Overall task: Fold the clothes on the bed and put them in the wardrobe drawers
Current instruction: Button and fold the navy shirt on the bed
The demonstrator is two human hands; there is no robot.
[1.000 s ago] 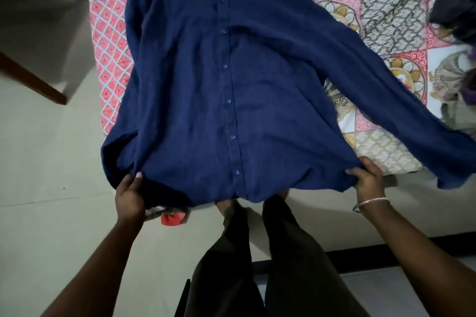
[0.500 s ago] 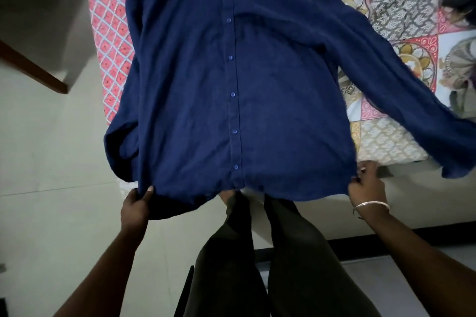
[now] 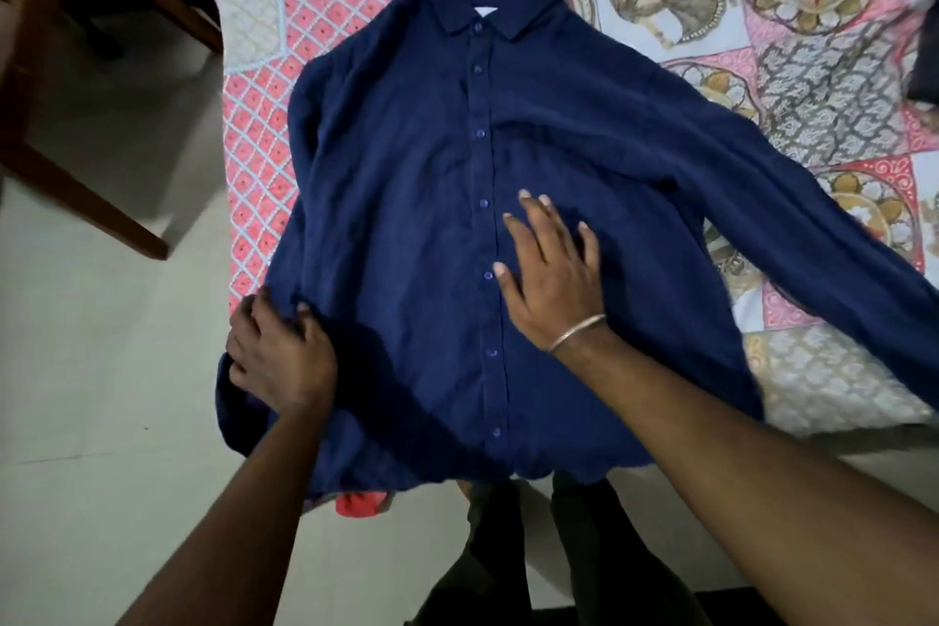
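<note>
Navy shirt [image 3: 406, 219] now flat, buttons up, on bed [image 3: 813, 371]. Right hand [image 3: 551, 269] let go of hem, fingers spread, pressing shirt front. Left hand [image 3: 279, 361] clutches near-left sleeve edge.

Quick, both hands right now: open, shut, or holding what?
Left hand: fingers curled, gripping the lower left edge of the navy blue button-up shirt.
Right hand: open, fingers spread flat, pressing on the shirt front.

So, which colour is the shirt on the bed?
The shirt is dark navy blue, buttons matching; the head view shows it.
</note>
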